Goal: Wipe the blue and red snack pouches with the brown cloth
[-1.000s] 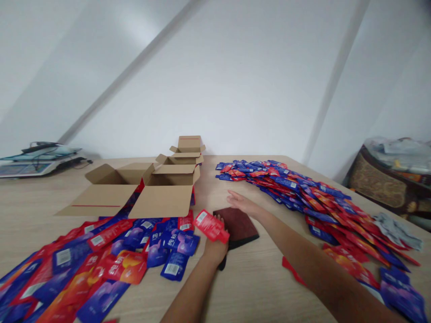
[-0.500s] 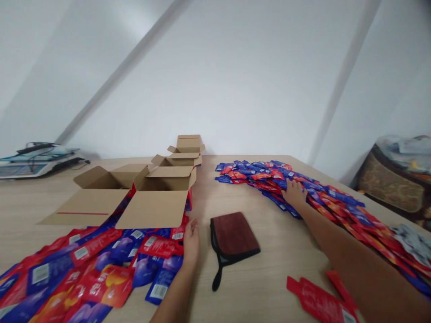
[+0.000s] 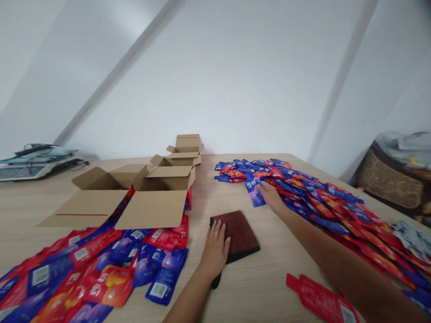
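My left hand (image 3: 215,249) lies flat with its fingers stretched over the left part of a dark red folded pouch (image 3: 238,233) with black edging. Between the fingers and thumb of my right hand (image 3: 272,197) is a blue packet (image 3: 255,192) with purple fruit printed on it, held by its right edge above the table. Just beyond and to the right of that hand spreads a long pile of red and blue packets (image 3: 323,197). Left of my left hand, more red and blue packets (image 3: 111,285) overlap in a heap.
Several open cardboard boxes (image 3: 153,208) stand left of centre, flaps spread, in a row toward the wall. A single red packet (image 3: 321,299) lies near the front right. A scale (image 3: 37,168) with cables sits far left; a patterned bag (image 3: 392,179) stands at the right.
My left hand has moved right from beside the left heap onto the pouch. My right hand has drawn left from the pile, now gripping a blue packet.
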Action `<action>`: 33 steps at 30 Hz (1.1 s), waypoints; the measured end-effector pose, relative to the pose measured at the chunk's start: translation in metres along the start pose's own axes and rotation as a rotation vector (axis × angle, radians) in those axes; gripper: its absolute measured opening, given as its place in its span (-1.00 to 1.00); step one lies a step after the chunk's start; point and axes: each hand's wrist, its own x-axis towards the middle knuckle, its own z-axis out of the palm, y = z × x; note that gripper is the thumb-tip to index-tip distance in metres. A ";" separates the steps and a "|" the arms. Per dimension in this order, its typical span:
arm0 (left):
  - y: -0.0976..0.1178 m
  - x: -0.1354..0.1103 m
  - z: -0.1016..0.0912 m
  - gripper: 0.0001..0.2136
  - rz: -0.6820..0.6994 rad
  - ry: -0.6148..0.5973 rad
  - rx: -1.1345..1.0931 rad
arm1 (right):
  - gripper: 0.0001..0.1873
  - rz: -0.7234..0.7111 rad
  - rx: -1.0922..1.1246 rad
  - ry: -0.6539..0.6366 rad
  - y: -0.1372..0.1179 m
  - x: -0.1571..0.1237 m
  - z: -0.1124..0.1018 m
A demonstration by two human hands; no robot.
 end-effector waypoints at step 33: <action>0.000 -0.001 -0.002 -0.53 -0.066 0.002 0.131 | -0.54 -0.232 -0.278 -0.116 -0.090 -0.123 0.011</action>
